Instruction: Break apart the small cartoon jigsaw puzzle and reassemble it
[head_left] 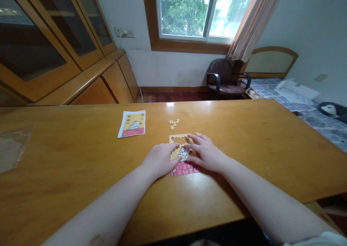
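Observation:
A jigsaw puzzle (184, 169) with a white cartoon animal, yellow above and pink below, lies flat on the table. Near its top a gap shows inside the yellow edge. My left hand (162, 160) rests on the puzzle's left side, thumb and index finger apart on its surface. From the right, my right hand (207, 152) reaches over the puzzle with its fingers spread, hiding part of that side. Several loose yellow pieces (173, 123) lie just beyond the puzzle. One more loose piece (198, 133) shows by the right fingertips.
A printed picture card (133, 124) of the same animal lies to the left on the wooden table (89, 148). Clear plastic wrapping (12, 148) is at the far left. Past the table stand a cabinet (103, 90), an armchair (222, 74) and a bed (325, 119).

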`<state>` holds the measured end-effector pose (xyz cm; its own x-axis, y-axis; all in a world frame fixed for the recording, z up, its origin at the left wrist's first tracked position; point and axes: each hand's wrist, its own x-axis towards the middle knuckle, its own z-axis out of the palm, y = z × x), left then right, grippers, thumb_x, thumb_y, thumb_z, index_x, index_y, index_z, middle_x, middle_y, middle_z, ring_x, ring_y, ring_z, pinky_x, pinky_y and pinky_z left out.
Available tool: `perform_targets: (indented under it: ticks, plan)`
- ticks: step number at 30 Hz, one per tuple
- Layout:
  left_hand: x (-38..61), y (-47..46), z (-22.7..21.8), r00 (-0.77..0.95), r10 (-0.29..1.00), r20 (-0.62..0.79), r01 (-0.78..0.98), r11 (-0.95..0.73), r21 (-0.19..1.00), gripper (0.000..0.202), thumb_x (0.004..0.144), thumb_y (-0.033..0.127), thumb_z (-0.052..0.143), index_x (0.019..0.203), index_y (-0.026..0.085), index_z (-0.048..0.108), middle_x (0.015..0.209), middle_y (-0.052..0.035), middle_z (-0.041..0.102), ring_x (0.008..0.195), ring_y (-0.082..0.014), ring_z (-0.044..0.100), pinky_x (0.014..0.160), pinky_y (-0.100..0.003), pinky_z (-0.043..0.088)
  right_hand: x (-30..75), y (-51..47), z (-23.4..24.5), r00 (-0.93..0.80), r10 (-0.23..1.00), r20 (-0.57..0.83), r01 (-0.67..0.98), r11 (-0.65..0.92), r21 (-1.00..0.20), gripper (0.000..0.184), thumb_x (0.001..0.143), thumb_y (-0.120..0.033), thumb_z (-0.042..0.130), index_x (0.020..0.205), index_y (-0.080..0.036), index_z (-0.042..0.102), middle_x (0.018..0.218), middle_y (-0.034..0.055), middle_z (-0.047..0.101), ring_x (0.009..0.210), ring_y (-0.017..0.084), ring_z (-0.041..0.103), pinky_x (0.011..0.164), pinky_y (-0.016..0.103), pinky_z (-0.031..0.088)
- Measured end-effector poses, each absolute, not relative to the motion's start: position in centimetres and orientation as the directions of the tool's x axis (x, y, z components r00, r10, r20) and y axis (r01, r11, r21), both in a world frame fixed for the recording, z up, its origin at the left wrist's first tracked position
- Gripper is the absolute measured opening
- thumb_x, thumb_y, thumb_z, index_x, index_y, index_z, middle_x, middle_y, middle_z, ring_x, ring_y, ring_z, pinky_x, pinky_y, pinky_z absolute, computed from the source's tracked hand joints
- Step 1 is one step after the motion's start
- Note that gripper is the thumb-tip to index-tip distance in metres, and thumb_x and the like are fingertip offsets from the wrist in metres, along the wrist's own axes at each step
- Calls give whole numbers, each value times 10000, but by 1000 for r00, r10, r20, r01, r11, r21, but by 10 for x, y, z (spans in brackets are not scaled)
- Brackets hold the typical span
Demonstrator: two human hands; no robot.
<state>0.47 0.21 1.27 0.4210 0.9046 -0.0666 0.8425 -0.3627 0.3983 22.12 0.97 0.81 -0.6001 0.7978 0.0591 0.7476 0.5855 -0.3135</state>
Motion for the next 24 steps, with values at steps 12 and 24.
perform_targets:
  ticks: [12,24]
  plan:
    - [5,2,14,426,900,-89,843,-360,399,404,832,433,533,1197,275,606,1114,-49,690,992,-244,636,840,-336,476,222,12,6,-586,807,70,762,579,-291,477,855,-547,530,1228,-260,608,1426,118,422,1256,307,391,1066,508,271]
    - [6,2,18,427,896,-124,854,-354,381,426,837,425,515,1220,260,602,1160,-53,675,1021,-251,623,887,-358,467,249,30,17,-162,985,56,980,167,-105,270,904,-235,445,965,-190,704,998,84,700,936,230,587,842,326,399]
